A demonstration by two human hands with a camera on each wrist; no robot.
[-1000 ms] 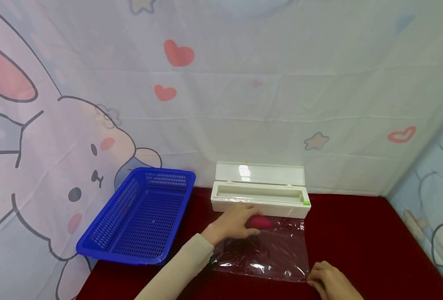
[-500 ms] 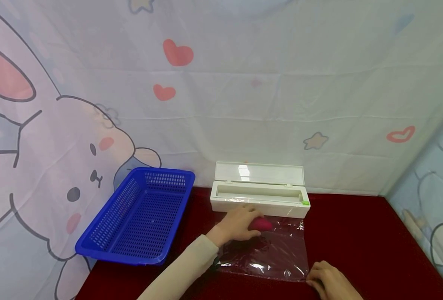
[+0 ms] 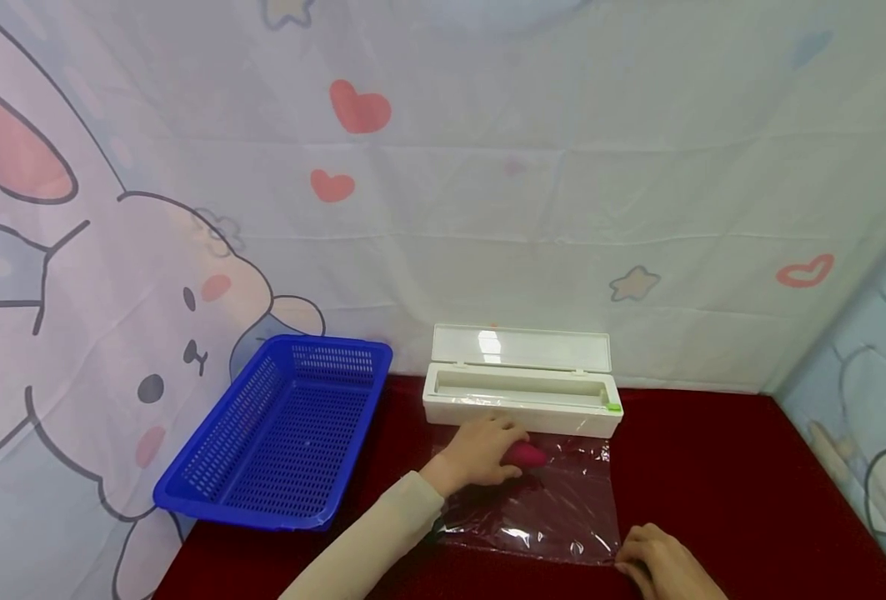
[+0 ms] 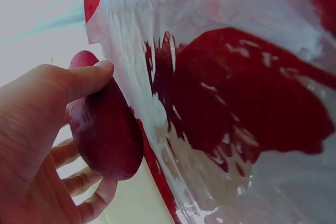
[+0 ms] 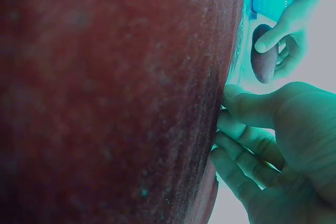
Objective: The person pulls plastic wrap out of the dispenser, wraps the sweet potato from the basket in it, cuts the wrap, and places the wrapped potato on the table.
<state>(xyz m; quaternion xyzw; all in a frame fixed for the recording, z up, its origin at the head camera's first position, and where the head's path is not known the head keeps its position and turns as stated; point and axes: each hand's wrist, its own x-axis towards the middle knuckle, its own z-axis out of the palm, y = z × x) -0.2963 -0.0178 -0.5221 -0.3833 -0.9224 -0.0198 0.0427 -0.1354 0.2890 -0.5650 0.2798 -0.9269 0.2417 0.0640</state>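
My left hand (image 3: 482, 450) grips a smooth, oblong purple-red object shaped like a sweet potato (image 4: 107, 129), thumb on one side and fingers curled behind. It is low over a sheet of clear plastic wrap (image 3: 548, 517), which lies spread on the red cloth. The wrap runs from the front of a white wrap dispenser (image 3: 521, 415) whose lid stands raised at the back. At the sheet's near right corner, my right hand (image 3: 662, 560) pinches the edge between thumb and fingers, down against the cloth (image 5: 131, 103).
A blue perforated basket (image 3: 292, 450) stands to the left of the wrap, beside my left forearm. A green slider (image 3: 613, 407) sits at the dispenser's right end. Behind the table hangs a pale curtain (image 3: 533, 200) printed with a rabbit, hearts and stars.
My left hand has shifted slightly right and towards me with the purple-red object. The right hand stays at the wrap's corner, and the dispenser and basket have not moved.
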